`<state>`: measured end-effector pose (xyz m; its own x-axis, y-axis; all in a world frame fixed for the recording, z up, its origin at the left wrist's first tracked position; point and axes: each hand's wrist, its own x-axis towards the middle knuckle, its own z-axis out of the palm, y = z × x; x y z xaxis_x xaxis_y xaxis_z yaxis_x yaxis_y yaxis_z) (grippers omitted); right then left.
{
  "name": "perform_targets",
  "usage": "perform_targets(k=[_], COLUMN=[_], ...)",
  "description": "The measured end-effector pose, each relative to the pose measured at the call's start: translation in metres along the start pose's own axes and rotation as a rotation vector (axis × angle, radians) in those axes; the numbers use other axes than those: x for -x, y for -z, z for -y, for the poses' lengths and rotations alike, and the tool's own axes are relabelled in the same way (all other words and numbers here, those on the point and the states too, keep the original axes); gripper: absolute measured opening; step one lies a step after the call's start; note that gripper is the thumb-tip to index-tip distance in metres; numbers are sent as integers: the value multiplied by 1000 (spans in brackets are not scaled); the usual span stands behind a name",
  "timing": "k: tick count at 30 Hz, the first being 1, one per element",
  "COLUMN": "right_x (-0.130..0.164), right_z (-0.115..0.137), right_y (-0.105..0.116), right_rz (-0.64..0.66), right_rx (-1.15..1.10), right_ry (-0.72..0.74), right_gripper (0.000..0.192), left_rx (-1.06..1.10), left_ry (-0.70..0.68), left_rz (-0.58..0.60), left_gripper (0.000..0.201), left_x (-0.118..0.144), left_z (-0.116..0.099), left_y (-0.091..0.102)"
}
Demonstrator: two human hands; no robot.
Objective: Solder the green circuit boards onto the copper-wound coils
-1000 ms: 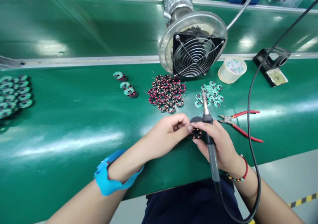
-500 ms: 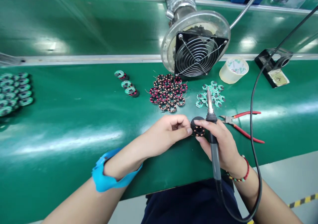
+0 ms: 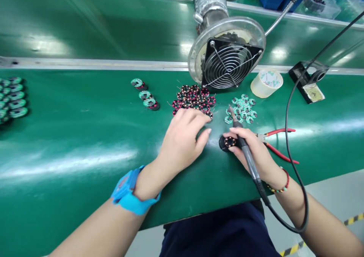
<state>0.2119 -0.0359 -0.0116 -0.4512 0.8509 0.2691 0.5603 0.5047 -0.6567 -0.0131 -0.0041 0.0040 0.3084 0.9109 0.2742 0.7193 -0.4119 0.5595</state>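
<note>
My left hand (image 3: 183, 137) reaches over the near side of a cluster of copper-wound stators (image 3: 192, 95). Its thumb is spread from the fingers, and the fingertips partly cover the nearest stators. In my right hand (image 3: 254, 147) a soldering iron (image 3: 248, 156) lies across the palm, its metal tip pointing up and away. Thumb and fingers of that same hand also hold a single wound stator (image 3: 230, 141) at a round black piece (image 3: 223, 144) on the bench. Beyond the iron's tip lies a pile of small green circuit boards (image 3: 244, 109).
Red-handled cutters (image 3: 280, 152) lie right of my right hand. Behind stand a tape roll (image 3: 266, 84), an iron stand (image 3: 305, 82) and a fume-extractor fan (image 3: 229, 65). Green-topped stators (image 3: 145, 95) stand left of the cluster, more (image 3: 14, 97) at far left. The iron's cable (image 3: 287, 124) loops at right.
My left hand has left the held stator and moved forward and left over the cluster, its fingers opening. The soldering iron's tip has swung left; the right hand still holds iron and stator.
</note>
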Motion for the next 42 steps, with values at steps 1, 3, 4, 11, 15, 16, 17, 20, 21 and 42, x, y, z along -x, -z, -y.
perform_targets(k=[1,3,4,11,15,16,17,20,21,42], right_x=[0,1,2,10,9,9,8,6,6,6], right_z=[-1,-2,-2,-4,-4,-4,-3,-3,-3,8], right_y=[-2,-5,-5,0,2,2,2,2,2,-1], right_rz=[12,-5,-28,-318,-353,-344,-337,-322,-322,-317], right_rx=[20,53,51,-98,-113,-107,-98,-77,-72,105], right_ry=[6,8,3,-135,-166,-156,-142,-111,-107,93], right_gripper=[45,47,49,49,44,43,42,41,40,49], left_rx=[-74,-166,-187,-340,-364,-349,-337,-296,-270,492], left_ry=[-86,-188,-203,-69,-59,-44,-20,102,143,156], left_rz=[7,73,109,43,154,207,252,318,329,405], left_gripper=[24,31,33,27,25,25,25,21,18,34], left_x=[-1,-5,-6,-9,-21,-27,-33,-50,-55,-15], left_z=[3,8,11,14,-5,-10,-15,-25,-27,-29], left_y=[-6,-15,-19,-20,-17,-19,-21,-31,-34,-1])
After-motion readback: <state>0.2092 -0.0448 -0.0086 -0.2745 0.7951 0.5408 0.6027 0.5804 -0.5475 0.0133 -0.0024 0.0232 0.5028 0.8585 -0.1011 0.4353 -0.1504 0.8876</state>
